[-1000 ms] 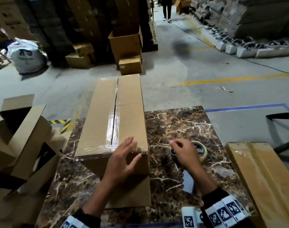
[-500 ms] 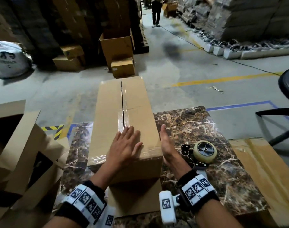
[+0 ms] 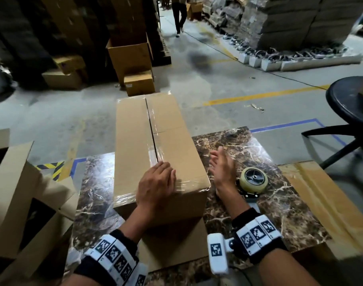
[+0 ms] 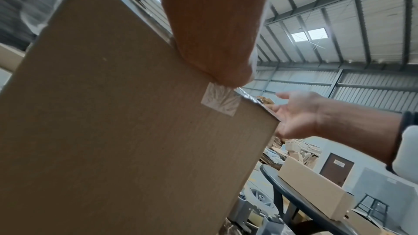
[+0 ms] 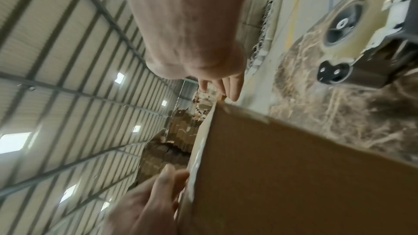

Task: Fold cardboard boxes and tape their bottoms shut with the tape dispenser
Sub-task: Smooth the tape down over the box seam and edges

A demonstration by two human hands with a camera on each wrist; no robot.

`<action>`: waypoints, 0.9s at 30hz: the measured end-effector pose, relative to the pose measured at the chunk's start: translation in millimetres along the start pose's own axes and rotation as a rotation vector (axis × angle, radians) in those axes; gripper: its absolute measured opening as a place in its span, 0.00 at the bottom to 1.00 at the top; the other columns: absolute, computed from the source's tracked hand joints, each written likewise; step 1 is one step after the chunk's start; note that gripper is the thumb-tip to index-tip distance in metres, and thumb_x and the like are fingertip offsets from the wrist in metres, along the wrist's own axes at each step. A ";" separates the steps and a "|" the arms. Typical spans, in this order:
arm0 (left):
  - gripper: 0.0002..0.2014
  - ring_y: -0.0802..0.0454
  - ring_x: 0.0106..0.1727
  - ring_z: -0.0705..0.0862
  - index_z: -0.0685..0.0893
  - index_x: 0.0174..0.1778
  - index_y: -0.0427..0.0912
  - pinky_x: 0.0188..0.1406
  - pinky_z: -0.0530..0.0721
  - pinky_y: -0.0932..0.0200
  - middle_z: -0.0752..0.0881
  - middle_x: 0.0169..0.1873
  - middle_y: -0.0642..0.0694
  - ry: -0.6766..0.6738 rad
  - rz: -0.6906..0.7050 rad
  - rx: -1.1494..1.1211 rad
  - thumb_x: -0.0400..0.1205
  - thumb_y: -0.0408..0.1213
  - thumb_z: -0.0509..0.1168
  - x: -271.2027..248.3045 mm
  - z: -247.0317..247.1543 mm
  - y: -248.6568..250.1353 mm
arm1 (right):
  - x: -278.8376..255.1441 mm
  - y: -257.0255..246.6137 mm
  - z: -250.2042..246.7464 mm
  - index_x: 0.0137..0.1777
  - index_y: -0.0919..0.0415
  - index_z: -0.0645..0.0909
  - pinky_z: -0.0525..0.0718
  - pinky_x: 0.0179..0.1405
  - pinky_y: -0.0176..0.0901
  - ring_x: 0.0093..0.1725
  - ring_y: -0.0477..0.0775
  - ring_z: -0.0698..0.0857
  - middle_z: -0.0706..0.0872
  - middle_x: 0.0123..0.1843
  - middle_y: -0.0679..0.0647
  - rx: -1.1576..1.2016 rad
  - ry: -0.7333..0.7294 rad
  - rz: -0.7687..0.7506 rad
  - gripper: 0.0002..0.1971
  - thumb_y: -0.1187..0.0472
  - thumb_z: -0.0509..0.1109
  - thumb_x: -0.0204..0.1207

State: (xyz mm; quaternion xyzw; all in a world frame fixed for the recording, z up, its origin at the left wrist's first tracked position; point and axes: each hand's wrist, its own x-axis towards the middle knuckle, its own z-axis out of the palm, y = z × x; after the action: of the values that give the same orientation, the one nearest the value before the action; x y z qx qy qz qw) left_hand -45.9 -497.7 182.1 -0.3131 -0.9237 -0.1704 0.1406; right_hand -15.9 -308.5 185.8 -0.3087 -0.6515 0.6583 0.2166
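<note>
A long cardboard box (image 3: 135,141) lies bottom-up on the marble table (image 3: 279,203), clear tape running along its centre seam and over the near edge (image 4: 220,103). My left hand (image 3: 158,182) lies flat on the box's near end, fingers straight, pressing the tape. My right hand (image 3: 223,168) hovers open, fingers straight, just beside the box's right face; whether it touches is unclear. The tape dispenser (image 3: 253,180) with its yellowish roll (image 5: 343,22) lies on the table to the right of that hand, free of both hands.
Folded open boxes (image 3: 15,193) pile up at the left. A taped box (image 3: 325,203) lies at the table's right edge. A black stool (image 3: 350,100) with a small box on it stands at the right. A person (image 3: 179,15) walks in the far aisle.
My right hand let go of the tape dispenser and moved to the box's right side. My left hand slid onto the box's top near the seam. The view shifted.
</note>
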 end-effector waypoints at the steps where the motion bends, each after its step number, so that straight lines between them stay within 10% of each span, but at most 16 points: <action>1: 0.19 0.44 0.55 0.90 0.91 0.50 0.39 0.51 0.88 0.52 0.91 0.52 0.42 -0.013 -0.011 -0.005 0.85 0.43 0.55 -0.8 0.2 -0.4 | -7.8 -0.1 9.9 0.47 0.50 0.81 0.86 0.46 0.54 0.42 0.55 0.86 0.84 0.41 0.49 -0.086 0.004 -0.046 0.19 0.43 0.52 0.88; 5: 0.20 0.45 0.57 0.89 0.91 0.51 0.39 0.54 0.87 0.51 0.91 0.54 0.42 -0.032 -0.031 0.002 0.85 0.44 0.55 -2.5 3.7 -1.7 | -32.2 28.5 31.3 0.48 0.54 0.87 0.78 0.33 0.41 0.34 0.50 0.84 0.81 0.32 0.39 -0.266 0.182 -0.280 0.19 0.46 0.56 0.81; 10: 0.19 0.45 0.57 0.89 0.91 0.51 0.39 0.53 0.87 0.51 0.91 0.54 0.42 -0.017 -0.025 -0.005 0.85 0.44 0.55 -0.9 4.8 -1.2 | -30.8 51.8 31.4 0.55 0.63 0.88 0.84 0.35 0.34 0.41 0.39 0.87 0.90 0.48 0.46 -0.065 0.297 -0.514 0.23 0.51 0.55 0.82; 20: 0.18 0.45 0.55 0.90 0.91 0.49 0.39 0.52 0.87 0.52 0.91 0.52 0.42 0.040 -0.011 -0.017 0.84 0.43 0.56 -0.6 4.4 -0.2 | -47.0 61.0 17.6 0.74 0.64 0.74 0.74 0.50 0.16 0.61 0.51 0.84 0.84 0.67 0.58 0.007 0.201 -0.323 0.41 0.31 0.50 0.77; 27: 0.21 0.39 0.57 0.88 0.87 0.52 0.37 0.51 0.88 0.47 0.90 0.53 0.38 0.064 0.085 -0.024 0.89 0.45 0.51 0.3 7.7 -6.5 | -28.6 16.1 22.4 0.71 0.60 0.77 0.84 0.59 0.51 0.65 0.58 0.84 0.82 0.73 0.59 -0.364 0.090 -0.690 0.29 0.41 0.47 0.86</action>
State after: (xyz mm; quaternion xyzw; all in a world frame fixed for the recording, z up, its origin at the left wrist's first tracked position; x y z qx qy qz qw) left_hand -51.4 -499.3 173.7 -0.3480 -0.9025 -0.1854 0.1731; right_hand -9.0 -345.3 172.5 -0.1334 -0.8130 0.4064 0.3950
